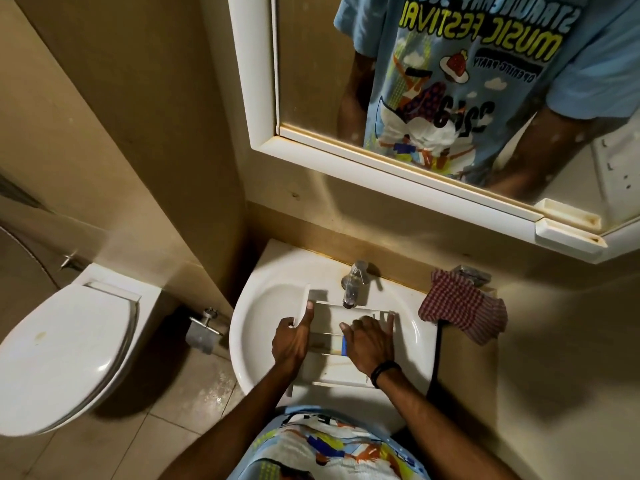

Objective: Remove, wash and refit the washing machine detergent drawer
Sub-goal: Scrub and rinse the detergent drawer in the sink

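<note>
The white detergent drawer (332,323) lies across the white basin (256,313), under the chrome tap (353,282). Its front panel stands up at the left end. A blue insert (344,346) shows inside one compartment. My left hand (292,337) grips the drawer's left end, thumb up against the front panel. My right hand (370,341) lies on the drawer's right part, its fingers spread over the compartments and reaching the far edge. No water stream can be made out at the tap.
A red checked cloth (464,310) lies on the ledge right of the basin. A closed toilet (65,355) stands at the left, with a paper holder (204,329) on the wall between. A framed mirror (415,98) hangs above the basin.
</note>
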